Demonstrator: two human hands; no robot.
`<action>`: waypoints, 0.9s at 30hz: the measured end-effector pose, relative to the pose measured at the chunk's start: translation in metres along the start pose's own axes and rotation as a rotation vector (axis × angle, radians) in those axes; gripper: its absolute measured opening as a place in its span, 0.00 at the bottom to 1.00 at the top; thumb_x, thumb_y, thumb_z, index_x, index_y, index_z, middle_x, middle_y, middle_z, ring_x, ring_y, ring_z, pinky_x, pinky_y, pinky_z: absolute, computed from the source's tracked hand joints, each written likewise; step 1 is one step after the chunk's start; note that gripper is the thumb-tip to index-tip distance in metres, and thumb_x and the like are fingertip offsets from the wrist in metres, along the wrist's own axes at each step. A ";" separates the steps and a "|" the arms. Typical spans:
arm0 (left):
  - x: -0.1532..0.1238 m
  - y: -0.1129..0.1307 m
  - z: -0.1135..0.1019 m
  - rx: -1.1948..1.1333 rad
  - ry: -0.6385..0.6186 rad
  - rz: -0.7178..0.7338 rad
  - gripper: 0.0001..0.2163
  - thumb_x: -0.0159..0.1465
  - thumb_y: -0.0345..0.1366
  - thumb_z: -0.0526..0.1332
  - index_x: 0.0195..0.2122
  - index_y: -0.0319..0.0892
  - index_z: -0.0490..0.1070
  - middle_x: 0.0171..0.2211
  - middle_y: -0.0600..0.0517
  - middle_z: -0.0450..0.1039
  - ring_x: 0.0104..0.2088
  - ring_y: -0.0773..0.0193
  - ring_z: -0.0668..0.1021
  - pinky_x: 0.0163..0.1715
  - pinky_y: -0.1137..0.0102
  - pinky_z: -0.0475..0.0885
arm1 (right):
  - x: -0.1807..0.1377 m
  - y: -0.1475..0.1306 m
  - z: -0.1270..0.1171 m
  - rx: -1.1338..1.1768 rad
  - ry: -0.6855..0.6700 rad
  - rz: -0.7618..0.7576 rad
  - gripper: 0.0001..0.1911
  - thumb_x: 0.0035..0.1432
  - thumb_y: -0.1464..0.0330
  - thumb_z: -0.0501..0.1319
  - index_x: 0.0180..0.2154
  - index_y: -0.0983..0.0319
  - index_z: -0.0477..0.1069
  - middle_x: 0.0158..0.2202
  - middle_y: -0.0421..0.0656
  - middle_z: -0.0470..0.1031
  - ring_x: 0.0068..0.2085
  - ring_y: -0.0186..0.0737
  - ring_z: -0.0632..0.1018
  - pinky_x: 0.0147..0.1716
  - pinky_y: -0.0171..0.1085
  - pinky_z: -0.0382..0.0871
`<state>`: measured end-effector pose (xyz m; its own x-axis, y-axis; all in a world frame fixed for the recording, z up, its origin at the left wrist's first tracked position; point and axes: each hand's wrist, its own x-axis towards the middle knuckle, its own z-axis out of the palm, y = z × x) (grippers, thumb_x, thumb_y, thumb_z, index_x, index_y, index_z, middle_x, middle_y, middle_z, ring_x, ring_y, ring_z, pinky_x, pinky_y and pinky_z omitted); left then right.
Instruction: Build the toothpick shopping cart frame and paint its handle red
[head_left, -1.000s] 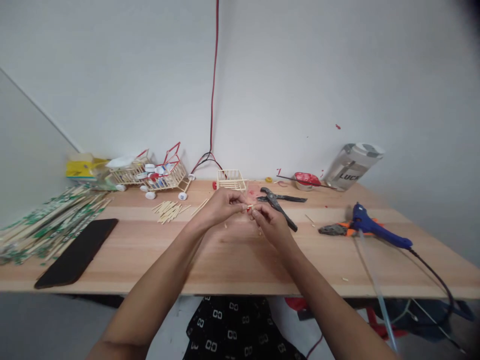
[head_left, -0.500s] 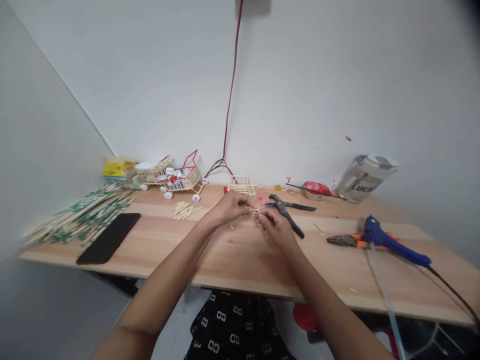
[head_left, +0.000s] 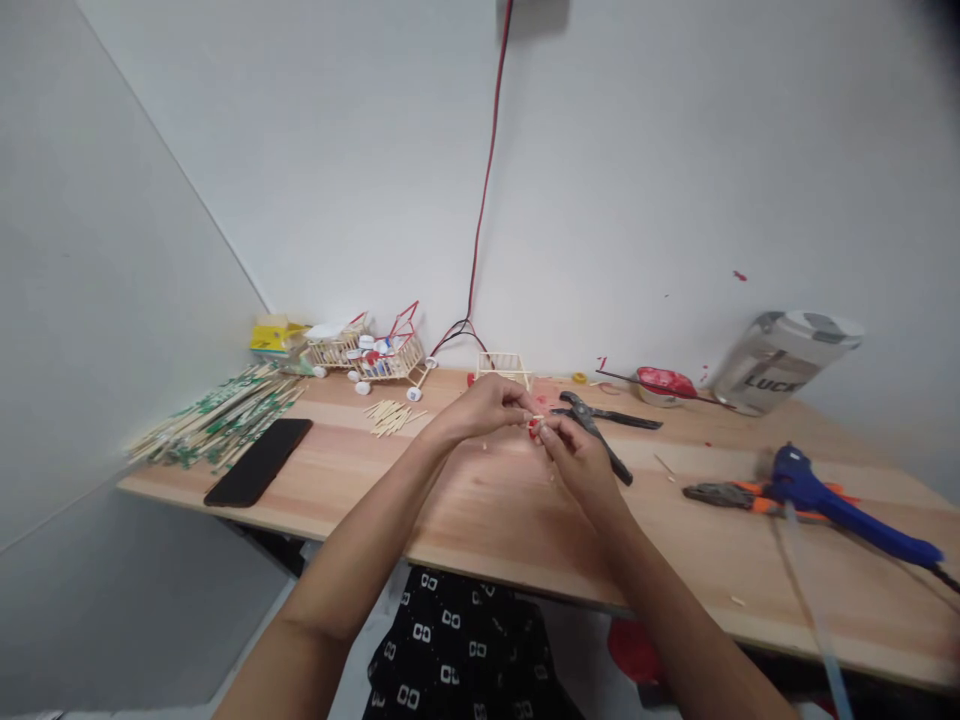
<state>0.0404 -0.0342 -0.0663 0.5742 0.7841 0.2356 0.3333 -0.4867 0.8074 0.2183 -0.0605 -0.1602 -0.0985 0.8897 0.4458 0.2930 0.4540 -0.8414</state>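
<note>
My left hand [head_left: 495, 410] is closed in a pinch over the middle of the table. Close beside it, my right hand [head_left: 576, 455] is pinched too, and the fingertips of both nearly meet. Between them sits a small red piece [head_left: 534, 428] with a short pale wooden stick across its top; the fingers cover much of it. Just behind the hands stands a small frame of wooden sticks [head_left: 504, 362], partly hidden by my left hand. Black-handled pliers [head_left: 600, 430] lie open beyond my right hand.
Small stick carts with bottle caps [head_left: 390, 360], cut sticks [head_left: 394, 417], bundled skewers [head_left: 225, 415] and a phone [head_left: 260, 462] are to the left. To the right are a red-stained bowl [head_left: 664, 388], a jar [head_left: 784, 362], orange-handled pliers [head_left: 724, 494] and a blue glue gun [head_left: 847, 510].
The view has swung left, so the table's things appear further right. Both hands stay together at the small piece, and more of its red part shows between the fingertips.
</note>
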 end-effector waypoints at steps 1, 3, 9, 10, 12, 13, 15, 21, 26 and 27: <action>0.001 0.000 0.000 -0.005 -0.007 0.000 0.04 0.54 0.27 0.62 0.27 0.34 0.77 0.21 0.54 0.73 0.24 0.71 0.71 0.26 0.77 0.62 | 0.000 -0.001 0.000 -0.009 0.003 0.006 0.13 0.62 0.60 0.55 0.33 0.61 0.69 0.30 0.41 0.71 0.32 0.38 0.70 0.33 0.35 0.61; 0.004 -0.002 -0.001 -0.018 -0.030 0.001 0.05 0.54 0.26 0.62 0.28 0.34 0.77 0.23 0.54 0.75 0.25 0.71 0.73 0.28 0.78 0.64 | 0.000 -0.002 0.000 -0.010 0.005 0.018 0.13 0.62 0.60 0.55 0.33 0.61 0.69 0.30 0.41 0.70 0.31 0.37 0.69 0.32 0.35 0.61; 0.011 -0.011 -0.004 -0.031 -0.071 0.024 0.04 0.55 0.27 0.63 0.28 0.35 0.78 0.25 0.52 0.78 0.28 0.69 0.76 0.30 0.77 0.66 | 0.001 -0.002 0.002 -0.028 0.011 0.057 0.11 0.62 0.62 0.54 0.34 0.61 0.70 0.31 0.41 0.71 0.31 0.36 0.70 0.32 0.34 0.61; 0.012 -0.014 -0.004 -0.031 -0.073 0.024 0.04 0.55 0.27 0.63 0.29 0.35 0.78 0.26 0.51 0.78 0.28 0.68 0.76 0.30 0.77 0.66 | 0.001 -0.002 0.003 -0.034 0.007 0.065 0.11 0.62 0.62 0.54 0.34 0.61 0.70 0.31 0.41 0.72 0.31 0.36 0.70 0.32 0.34 0.61; 0.011 -0.019 -0.004 -0.038 -0.082 0.023 0.05 0.56 0.28 0.62 0.29 0.35 0.78 0.27 0.51 0.79 0.29 0.68 0.77 0.31 0.77 0.66 | 0.001 -0.002 0.003 -0.039 -0.009 0.087 0.11 0.63 0.62 0.54 0.34 0.61 0.70 0.32 0.41 0.72 0.32 0.36 0.70 0.32 0.34 0.61; 0.011 -0.022 -0.004 -0.048 -0.085 0.023 0.05 0.57 0.29 0.62 0.30 0.35 0.78 0.28 0.50 0.79 0.30 0.67 0.77 0.32 0.77 0.67 | 0.000 -0.002 0.004 -0.038 -0.016 0.101 0.11 0.63 0.62 0.54 0.34 0.61 0.70 0.32 0.41 0.72 0.32 0.36 0.70 0.32 0.34 0.61; 0.008 -0.026 -0.003 -0.075 -0.086 0.020 0.05 0.57 0.29 0.62 0.31 0.35 0.78 0.30 0.49 0.79 0.32 0.66 0.77 0.33 0.76 0.67 | -0.001 -0.003 0.004 -0.032 -0.027 0.134 0.11 0.63 0.62 0.54 0.34 0.60 0.70 0.31 0.40 0.72 0.31 0.36 0.70 0.31 0.33 0.61; 0.001 -0.028 -0.003 -0.122 -0.051 -0.048 0.05 0.56 0.27 0.62 0.31 0.35 0.78 0.29 0.49 0.79 0.30 0.67 0.77 0.32 0.76 0.67 | -0.003 -0.008 0.007 -0.004 -0.052 0.162 0.10 0.63 0.63 0.55 0.33 0.60 0.70 0.30 0.39 0.71 0.30 0.34 0.70 0.29 0.33 0.60; -0.001 -0.022 -0.004 -0.111 -0.039 -0.082 0.04 0.56 0.26 0.63 0.29 0.35 0.78 0.26 0.52 0.77 0.27 0.70 0.74 0.30 0.77 0.65 | -0.003 -0.011 0.007 0.009 -0.069 0.184 0.09 0.63 0.63 0.54 0.34 0.60 0.70 0.30 0.39 0.71 0.30 0.34 0.70 0.30 0.32 0.61; -0.001 -0.021 -0.004 -0.116 -0.039 -0.089 0.04 0.56 0.26 0.63 0.29 0.36 0.77 0.26 0.52 0.77 0.27 0.70 0.74 0.29 0.77 0.65 | -0.003 -0.012 0.007 0.012 -0.070 0.186 0.09 0.63 0.63 0.54 0.34 0.60 0.70 0.30 0.39 0.72 0.31 0.34 0.70 0.30 0.32 0.61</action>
<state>0.0300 -0.0234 -0.0817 0.5755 0.8055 0.1412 0.2967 -0.3666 0.8818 0.2089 -0.0680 -0.1534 -0.1097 0.9592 0.2605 0.3015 0.2819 -0.9108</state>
